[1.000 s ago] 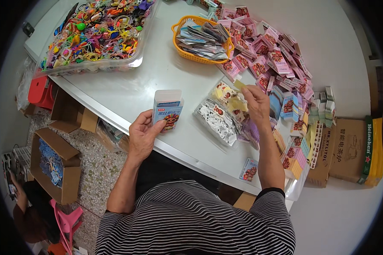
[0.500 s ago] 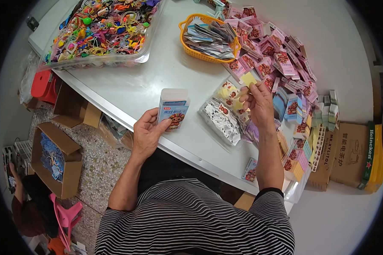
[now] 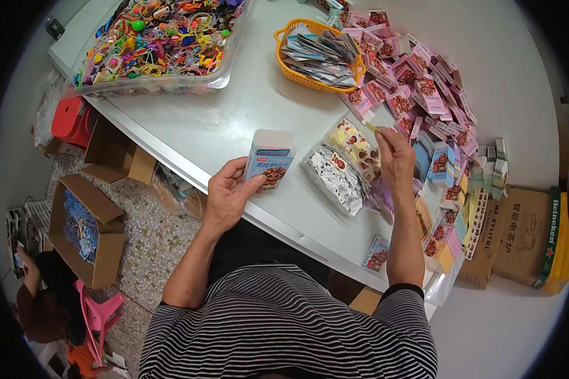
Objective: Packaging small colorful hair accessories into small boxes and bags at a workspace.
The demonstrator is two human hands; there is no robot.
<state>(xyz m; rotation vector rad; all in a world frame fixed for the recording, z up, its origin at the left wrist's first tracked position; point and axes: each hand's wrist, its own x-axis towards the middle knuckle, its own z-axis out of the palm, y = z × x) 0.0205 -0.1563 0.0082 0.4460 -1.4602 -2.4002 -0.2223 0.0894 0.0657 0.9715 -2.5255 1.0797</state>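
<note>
L hand [image 3: 232, 192] has its grip closed on a blue carton [image 3: 274, 170], thumb on front, top open w/ back flap up; carton is over the counter [image 3: 259, 107], nr the front edge. R hand [image 3: 396, 158] pinches a small yellow slip [image 3: 370, 127] btwn thumb & fingers, nr the far end of a clear container [image 3: 325, 191] w/ white & yellow printed packets. Spare blue carton [image 3: 376, 253] lies by R forearm. Yellow basket [image 3: 306, 78] w/ flat slips sits further back, pile of pink boxes [image 3: 430, 93] to its R. Clear tub [image 3: 219, 82] of multicol. trinkets at back L.
</note>
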